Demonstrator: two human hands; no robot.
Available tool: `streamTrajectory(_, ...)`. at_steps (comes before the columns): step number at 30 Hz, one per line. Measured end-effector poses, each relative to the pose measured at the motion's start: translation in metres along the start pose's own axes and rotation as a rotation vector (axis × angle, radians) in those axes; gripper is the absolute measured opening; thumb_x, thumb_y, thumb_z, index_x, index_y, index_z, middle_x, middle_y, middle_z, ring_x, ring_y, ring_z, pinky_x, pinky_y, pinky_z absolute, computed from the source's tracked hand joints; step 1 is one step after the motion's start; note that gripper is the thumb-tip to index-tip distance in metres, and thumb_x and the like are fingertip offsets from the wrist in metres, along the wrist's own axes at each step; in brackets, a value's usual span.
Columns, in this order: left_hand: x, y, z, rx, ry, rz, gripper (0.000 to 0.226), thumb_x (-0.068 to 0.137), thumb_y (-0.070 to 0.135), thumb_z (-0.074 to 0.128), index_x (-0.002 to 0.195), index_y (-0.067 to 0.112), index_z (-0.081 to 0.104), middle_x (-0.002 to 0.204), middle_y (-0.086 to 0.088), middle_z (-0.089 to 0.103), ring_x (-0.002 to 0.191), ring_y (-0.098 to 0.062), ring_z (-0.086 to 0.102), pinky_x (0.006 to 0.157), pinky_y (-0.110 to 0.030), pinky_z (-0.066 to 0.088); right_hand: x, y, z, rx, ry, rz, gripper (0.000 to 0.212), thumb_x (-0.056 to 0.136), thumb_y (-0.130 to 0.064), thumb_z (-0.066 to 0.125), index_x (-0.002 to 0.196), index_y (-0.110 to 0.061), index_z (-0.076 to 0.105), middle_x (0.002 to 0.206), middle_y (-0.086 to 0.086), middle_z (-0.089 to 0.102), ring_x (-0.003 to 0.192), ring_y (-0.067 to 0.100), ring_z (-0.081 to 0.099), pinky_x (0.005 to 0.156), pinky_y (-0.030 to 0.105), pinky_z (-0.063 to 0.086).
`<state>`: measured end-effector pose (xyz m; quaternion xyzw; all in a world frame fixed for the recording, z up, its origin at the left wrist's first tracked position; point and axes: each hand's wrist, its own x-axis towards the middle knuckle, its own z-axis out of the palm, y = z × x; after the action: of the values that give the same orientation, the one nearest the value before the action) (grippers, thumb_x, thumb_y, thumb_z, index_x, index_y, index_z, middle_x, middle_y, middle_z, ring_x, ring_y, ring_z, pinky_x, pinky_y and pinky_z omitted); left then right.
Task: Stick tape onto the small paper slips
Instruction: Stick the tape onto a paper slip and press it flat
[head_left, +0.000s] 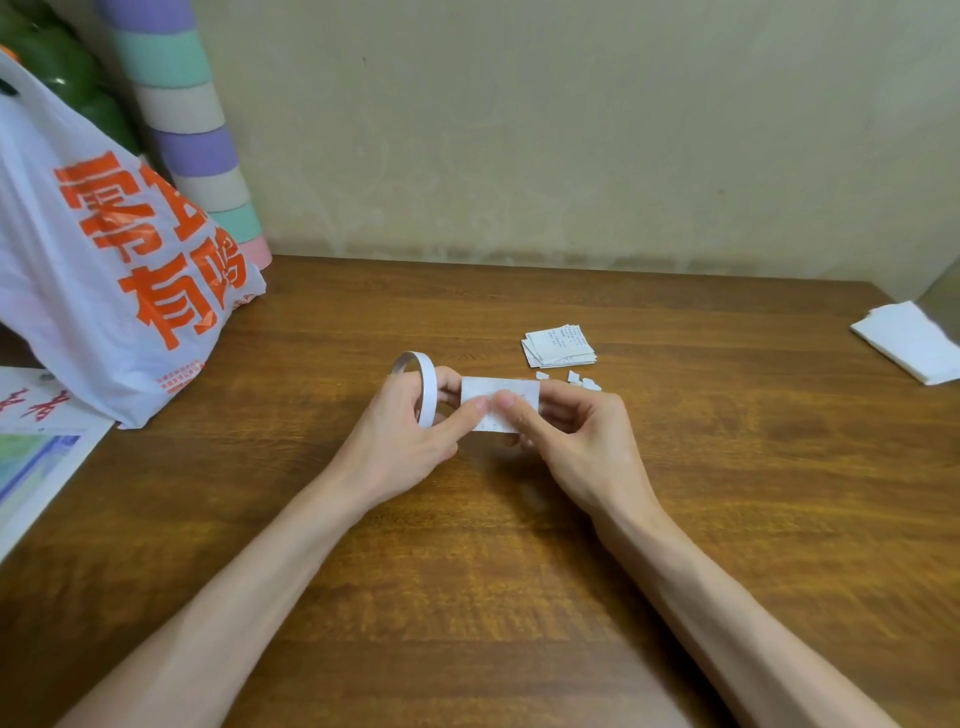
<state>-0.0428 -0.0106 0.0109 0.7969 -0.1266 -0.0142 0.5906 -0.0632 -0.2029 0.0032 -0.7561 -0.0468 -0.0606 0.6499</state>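
Note:
A thin white tape roll (423, 382) hangs around the fingers of my left hand (410, 436), above the middle of the wooden table (727, 467). Both hands pinch a small white paper slip (501, 402) with faint print, held between them. My right hand (576, 441) presses its thumb on the slip's front, right beside my left thumb. A small stack of printed paper slips (558, 344) lies just behind my hands, with a few torn white scraps (574, 378) in front of it.
A white plastic bag with orange lettering (109, 270) stands at the left, with a striped pastel roll (192, 130) behind it. Printed sheets (36, 441) lie at the left edge. Folded white tissues (909, 340) rest at the far right, near the wall.

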Motion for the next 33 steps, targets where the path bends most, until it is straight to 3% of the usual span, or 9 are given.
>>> streamTrajectory(4,-0.0011,-0.0018,0.0025,0.045,-0.032,0.029,0.013,0.1,0.025,0.069,0.093,0.016,0.074,0.057,0.015,0.062,0.047,-0.003,0.052,0.053,-0.017,0.041,0.0006,-0.0008,0.0,-0.013,-0.002,-0.006,0.008,0.098,-0.018,0.075,0.1,-0.013,0.081,0.091,-0.002,0.082,0.087,0.014,0.078,0.081,0.029,0.061)
streamTrajectory(6,-0.0009,-0.0027,0.0028,0.038,-0.017,0.03,0.014,0.099,0.027,0.07,0.092,0.016,0.073,0.054,0.013,0.06,0.046,-0.003,0.051,0.053,-0.018,0.04,0.0002,0.0,0.0002,-0.012,-0.015,-0.017,0.009,0.098,-0.019,0.074,0.102,-0.013,0.081,0.094,-0.002,0.082,0.091,0.015,0.078,0.083,0.029,0.061)
streamTrajectory(10,0.0002,-0.0023,0.0011,0.034,0.024,0.031,0.015,0.1,0.027,0.068,0.099,0.013,0.073,0.056,0.007,0.061,0.047,-0.004,0.052,0.05,-0.017,0.041,0.0004,-0.0021,0.0011,0.066,-0.017,0.035,0.017,0.096,-0.024,0.076,0.111,-0.017,0.078,0.09,0.0,0.082,0.081,0.009,0.077,0.076,0.02,0.055)
streamTrajectory(15,0.0012,-0.0021,0.0007,0.027,0.011,0.052,0.016,0.099,0.025,0.07,0.098,0.009,0.071,0.055,0.011,0.06,0.046,-0.003,0.05,0.05,-0.018,0.039,0.0027,0.0016,-0.0009,0.062,-0.015,0.022,0.008,0.093,-0.018,0.079,0.092,-0.011,0.077,0.075,0.008,0.077,0.07,0.01,0.071,0.072,0.018,0.053)
streamTrajectory(18,0.0005,-0.0026,-0.0003,0.041,0.019,0.057,0.015,0.098,0.028,0.07,0.098,0.014,0.074,0.053,0.008,0.06,0.045,-0.005,0.05,0.05,-0.02,0.039,0.0022,0.002,-0.001,0.073,-0.026,0.005,0.01,0.092,-0.018,0.08,0.094,-0.008,0.077,0.078,0.011,0.078,0.072,0.012,0.073,0.073,0.019,0.055)
streamTrajectory(21,-0.0008,-0.0011,-0.002,0.087,0.012,0.058,0.011,0.098,0.027,0.07,0.099,0.017,0.075,0.057,0.01,0.066,0.049,-0.003,0.058,0.052,-0.016,0.043,0.0018,0.0022,0.0018,0.082,-0.024,0.028,0.017,0.091,-0.022,0.081,0.103,-0.011,0.077,0.085,0.009,0.08,0.078,0.016,0.076,0.076,0.025,0.058)
streamTrajectory(25,-0.0011,0.0002,-0.0013,0.053,-0.05,0.044,0.016,0.1,0.029,0.068,0.093,0.017,0.075,0.052,0.0,0.054,0.046,-0.011,0.047,0.053,-0.024,0.041,0.0021,0.0064,0.0011,0.029,-0.026,-0.012,0.013,0.097,-0.023,0.076,0.097,-0.011,0.079,0.092,0.007,0.08,0.087,0.028,0.076,0.081,0.038,0.059)
streamTrajectory(30,-0.0012,0.0005,0.0004,0.051,-0.026,0.025,0.012,0.099,0.031,0.069,0.092,0.023,0.075,0.051,-0.001,0.055,0.046,-0.013,0.046,0.053,-0.026,0.041,0.0011,0.0049,0.0006,0.041,-0.012,-0.05,0.012,0.097,-0.02,0.075,0.092,-0.009,0.078,0.085,0.007,0.078,0.073,0.006,0.068,0.072,0.02,0.051)
streamTrajectory(33,0.0004,-0.0019,-0.0017,0.084,0.001,0.057,0.012,0.099,0.031,0.07,0.09,0.024,0.075,0.054,-0.006,0.061,0.05,-0.013,0.051,0.056,-0.033,0.045,0.0009,0.0036,0.0016,0.053,-0.022,-0.065,0.014,0.098,-0.019,0.074,0.084,-0.017,0.075,0.073,-0.009,0.072,0.069,0.001,0.064,0.07,0.015,0.047)
